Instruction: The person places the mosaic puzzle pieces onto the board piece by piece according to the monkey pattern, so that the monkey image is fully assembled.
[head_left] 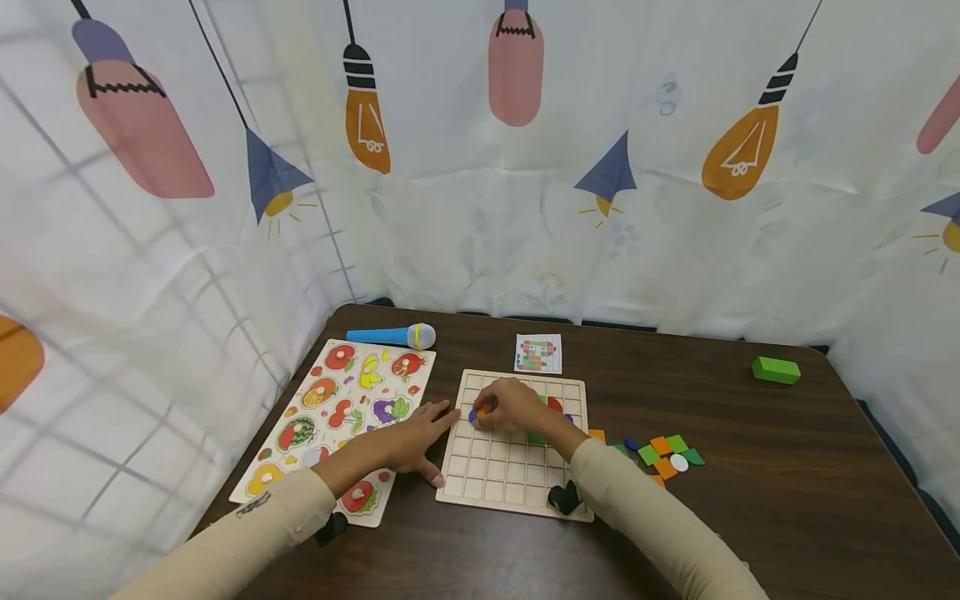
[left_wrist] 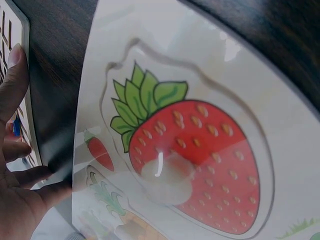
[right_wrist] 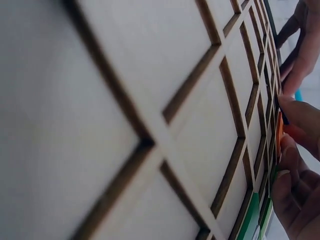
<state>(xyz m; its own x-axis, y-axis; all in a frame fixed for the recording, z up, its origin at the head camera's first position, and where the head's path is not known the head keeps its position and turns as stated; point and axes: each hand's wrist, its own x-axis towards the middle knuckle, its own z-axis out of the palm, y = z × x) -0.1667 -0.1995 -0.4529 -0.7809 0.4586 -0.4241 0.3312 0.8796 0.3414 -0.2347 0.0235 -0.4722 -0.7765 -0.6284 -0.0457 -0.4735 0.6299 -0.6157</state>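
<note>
A wooden grid board (head_left: 480, 471) lies on the dark table before me. My left hand (head_left: 411, 443) rests at its left edge, fingers spread, with the thumb (left_wrist: 15, 75) on the board's rim in the left wrist view. Over the upper left squares, my right hand (head_left: 513, 406) pinches a small orange tile (right_wrist: 279, 132). A blue piece (head_left: 472, 416) shows beside those fingertips; whether they touch it I cannot tell. Under and behind the right wrist, red (head_left: 554, 404) and green (head_left: 536, 437) pieces sit in the grid, partly hidden.
Loose coloured tiles (head_left: 662, 446) and a white round piece (head_left: 679, 462) lie right of the board. A fruit puzzle board (head_left: 300, 467) is at left, a blue toy microphone (head_left: 386, 336) behind it. A pattern card (head_left: 537, 354) lies beyond the grid; a green block (head_left: 776, 370) stands far right.
</note>
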